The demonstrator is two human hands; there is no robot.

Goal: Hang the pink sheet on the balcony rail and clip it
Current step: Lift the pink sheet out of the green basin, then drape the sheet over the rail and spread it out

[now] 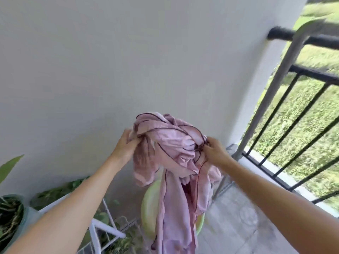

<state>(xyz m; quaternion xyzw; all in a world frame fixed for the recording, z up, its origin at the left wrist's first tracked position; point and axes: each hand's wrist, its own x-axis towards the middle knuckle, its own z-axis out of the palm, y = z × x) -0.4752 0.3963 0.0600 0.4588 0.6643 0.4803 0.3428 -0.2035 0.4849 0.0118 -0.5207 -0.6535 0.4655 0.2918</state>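
Two hands hold the pink sheet up in front of the wall. The sheet is all bunched up, and its long end hangs down over a green tub on the floor. The black rail is to the right of the sheet, well apart from it. I think the best thing now is to find one edge, pull the hands apart to open the sheet wide, then lift it over the rail. The left hand is closed around a thick bunch of cloth. The right hand pinches the dark edge with its fingertips. No clips are in view.
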